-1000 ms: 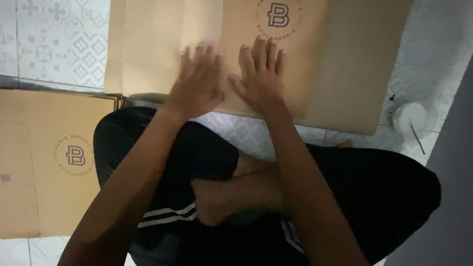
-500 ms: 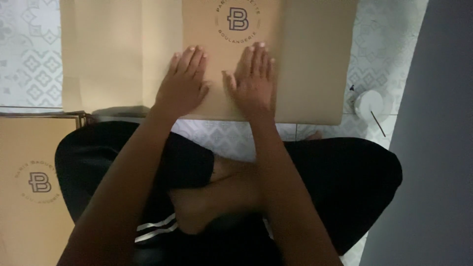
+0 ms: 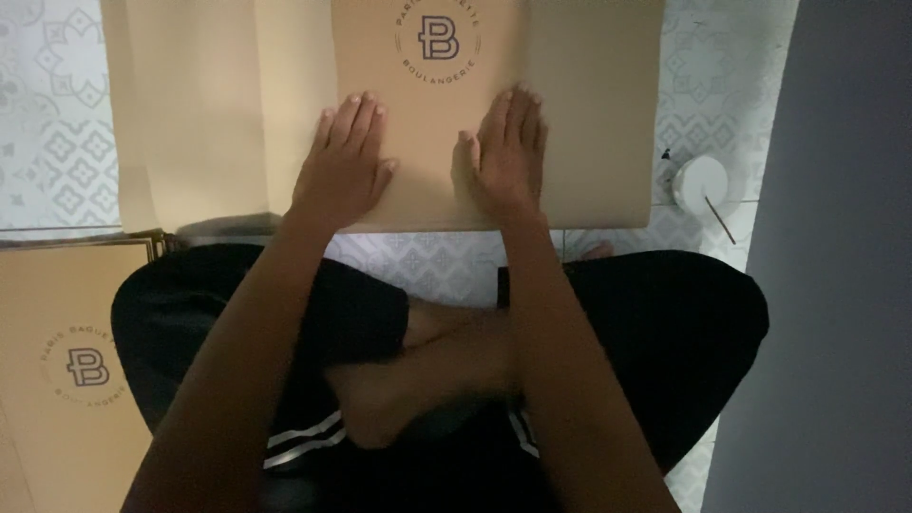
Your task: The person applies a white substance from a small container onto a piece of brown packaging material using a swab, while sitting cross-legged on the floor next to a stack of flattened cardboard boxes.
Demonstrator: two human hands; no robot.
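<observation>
A flat brown paper bag [image 3: 427, 114] was seen laid on the patterned tiled floor [image 3: 57, 142], directly in front of a person seated cross-legged. A round printed emblem [image 3: 438, 38] was shown on its upper face, towards the far edge of the view. The bag's folded side panels were spread out to the left and to the right of the printed middle panel.

Both hands were pressed flat on the bag, palms down, nothing being gripped by either. The left hand [image 3: 344, 166] was laid open on the near part of the middle panel, just left of the emblem's line, with its fingers stretched away from the body and slightly spread. The right hand [image 3: 503, 152] was laid open beside it, a little to the right, fingers likewise extended and kept close together. The two hands were held near each other but apart, a strip of bare paper being left between them.

The near edge of the bag was seen just beyond the wrists, above the crossed legs in black shorts [image 3: 655, 323] with white side stripes. A stack of similar brown bags [image 3: 66, 370] was placed on the floor at the near left. A small white round container [image 3: 700, 182] was set on the tiles to the right of the bag, well apart from the hands.
</observation>
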